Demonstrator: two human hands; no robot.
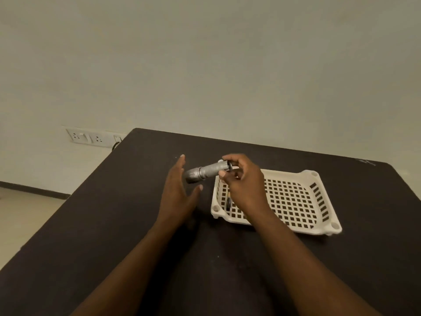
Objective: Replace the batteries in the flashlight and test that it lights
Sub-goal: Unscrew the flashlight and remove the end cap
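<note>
The right hand pinches the tail end of the flashlight between thumb and fingertips and holds it up in the air, above the near left corner of the basket. The flashlight lies almost flat, with its wide front end pointing at the left hand. I think it is held by the tail so the other end stays free. The left hand is open, fingers straight and thumb spread, holding nothing. Its palm sits just beside the front of the flashlight, maybe to catch the light or to take hold of that end; I cannot tell which. No glow shows on the palm. The white basket sits on the dark table under the right wrist. Something small and dark lies inside it near the wrist, maybe batteries, but it is mostly hidden. Behind the table is a plain wall with a socket plate.
</note>
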